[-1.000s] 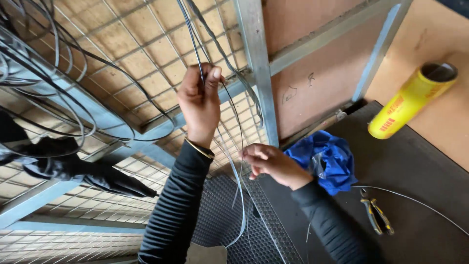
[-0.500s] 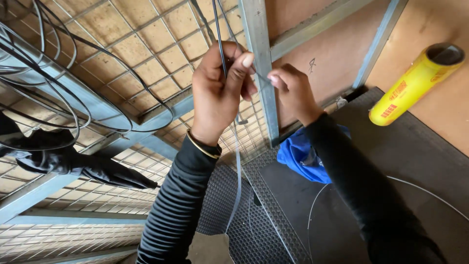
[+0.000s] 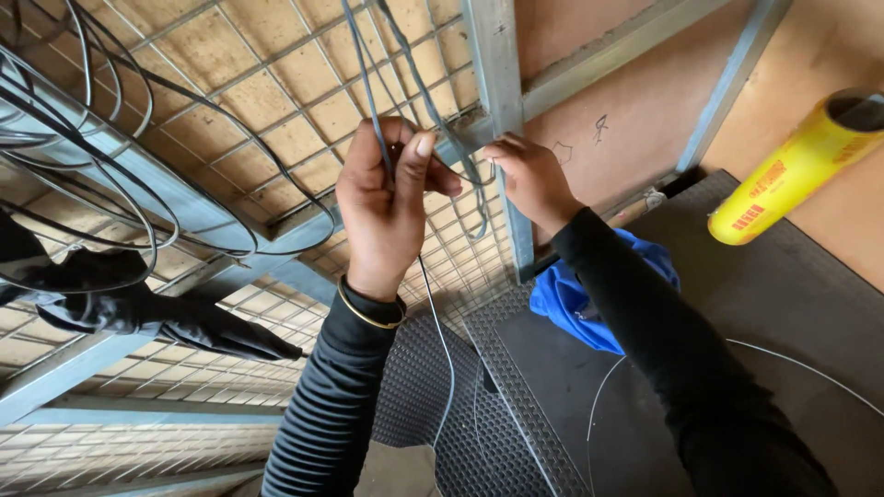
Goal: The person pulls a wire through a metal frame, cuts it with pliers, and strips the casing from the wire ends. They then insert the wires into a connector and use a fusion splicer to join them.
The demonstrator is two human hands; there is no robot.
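Two hands work the grey wire (image 3: 373, 101): the left hand (image 3: 391, 207) stays clenched around it, while the right hand (image 3: 525, 175) has pulled rightward, pinching its loop against the mesh panel (image 3: 276, 74); blue cloth (image 3: 571, 304) lies nearer.

L hand (image 3: 391, 216) fist closed on thin grey cables (image 3: 368, 83), which run up above the grip & trail down below it. R hand (image 3: 527, 179) just right of grip, fingertips pinching cable at metal post (image 3: 497, 101). Wire mesh (image 3: 276, 64) behind. Blue cloth (image 3: 562, 299) below-right, yellow roll (image 3: 792, 175) far right.
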